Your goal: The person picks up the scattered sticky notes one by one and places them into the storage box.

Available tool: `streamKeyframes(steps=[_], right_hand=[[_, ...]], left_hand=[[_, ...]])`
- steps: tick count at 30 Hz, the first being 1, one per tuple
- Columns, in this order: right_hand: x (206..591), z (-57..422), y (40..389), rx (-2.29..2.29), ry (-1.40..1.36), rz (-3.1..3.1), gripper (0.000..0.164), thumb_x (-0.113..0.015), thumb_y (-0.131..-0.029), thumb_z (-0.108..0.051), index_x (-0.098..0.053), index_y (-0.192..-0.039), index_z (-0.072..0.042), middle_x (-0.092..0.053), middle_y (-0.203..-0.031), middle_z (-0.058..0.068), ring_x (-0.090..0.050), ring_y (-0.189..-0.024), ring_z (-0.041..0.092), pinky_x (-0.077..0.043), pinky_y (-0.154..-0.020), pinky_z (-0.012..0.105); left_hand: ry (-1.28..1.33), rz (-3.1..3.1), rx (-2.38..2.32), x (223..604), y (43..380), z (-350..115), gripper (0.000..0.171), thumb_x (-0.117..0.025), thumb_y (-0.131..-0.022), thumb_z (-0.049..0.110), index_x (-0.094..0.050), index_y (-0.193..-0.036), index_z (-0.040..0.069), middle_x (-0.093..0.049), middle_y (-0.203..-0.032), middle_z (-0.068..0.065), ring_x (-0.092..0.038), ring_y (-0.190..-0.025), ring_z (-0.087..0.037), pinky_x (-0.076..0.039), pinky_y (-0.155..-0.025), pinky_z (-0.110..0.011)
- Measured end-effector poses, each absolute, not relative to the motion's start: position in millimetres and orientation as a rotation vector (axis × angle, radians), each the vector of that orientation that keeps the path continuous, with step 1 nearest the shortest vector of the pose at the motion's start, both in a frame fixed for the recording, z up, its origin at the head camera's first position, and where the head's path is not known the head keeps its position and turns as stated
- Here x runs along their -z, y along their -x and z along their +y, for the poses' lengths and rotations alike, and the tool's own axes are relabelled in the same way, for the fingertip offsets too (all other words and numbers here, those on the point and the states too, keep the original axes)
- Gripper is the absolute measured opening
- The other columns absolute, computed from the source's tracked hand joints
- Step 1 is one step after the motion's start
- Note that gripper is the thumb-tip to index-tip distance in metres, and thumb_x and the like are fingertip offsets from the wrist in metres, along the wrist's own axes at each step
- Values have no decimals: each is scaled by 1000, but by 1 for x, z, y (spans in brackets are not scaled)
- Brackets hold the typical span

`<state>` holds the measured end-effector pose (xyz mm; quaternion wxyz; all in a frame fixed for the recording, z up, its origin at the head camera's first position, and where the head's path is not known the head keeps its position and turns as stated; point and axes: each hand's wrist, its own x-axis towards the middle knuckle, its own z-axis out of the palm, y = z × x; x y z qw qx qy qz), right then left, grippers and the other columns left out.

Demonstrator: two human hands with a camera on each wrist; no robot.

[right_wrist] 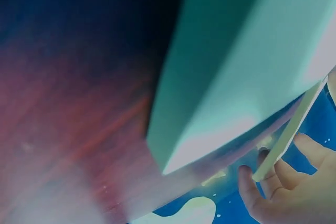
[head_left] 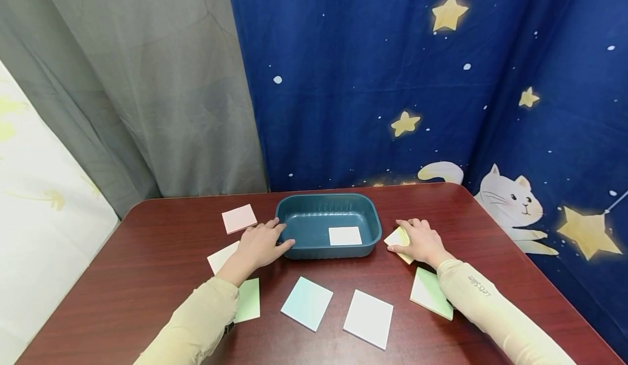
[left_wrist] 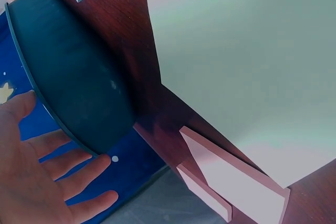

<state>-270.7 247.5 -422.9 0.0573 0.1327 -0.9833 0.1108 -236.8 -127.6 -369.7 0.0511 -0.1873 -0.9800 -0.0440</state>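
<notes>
A dark teal plastic bin stands near the table's back edge, a white note pad lying inside it. At the bin's left end is my left hand, fingers spread and fairly straight by the rim, thumb over the front left corner; the left wrist view shows no pad in this hand. To the right of the bin, my right hand grips a pale yellow note pad by its edges, thumb on the near side. The right wrist view shows this pad tilted between thumb and fingers.
On the dark red table lie a pink pad, a cream pad and a green pad at left. A light blue pad and a white pad are in front; another green pad lies under the right forearm.
</notes>
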Motion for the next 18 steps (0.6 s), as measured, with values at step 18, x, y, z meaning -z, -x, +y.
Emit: streamKeyframes(steps=[18], right_hand=[[411, 252, 274, -392, -499, -2862, 45, -72, -71, -21, -59, -111, -6, -54, -91, 13, -50, -85, 33, -42, -65, 47]], left_hand=[[574, -2983, 146, 370, 237, -128, 55, -49, -85, 47, -54, -121, 5, -45, -126, -17, -50, -103, -33, -39, -81, -50]])
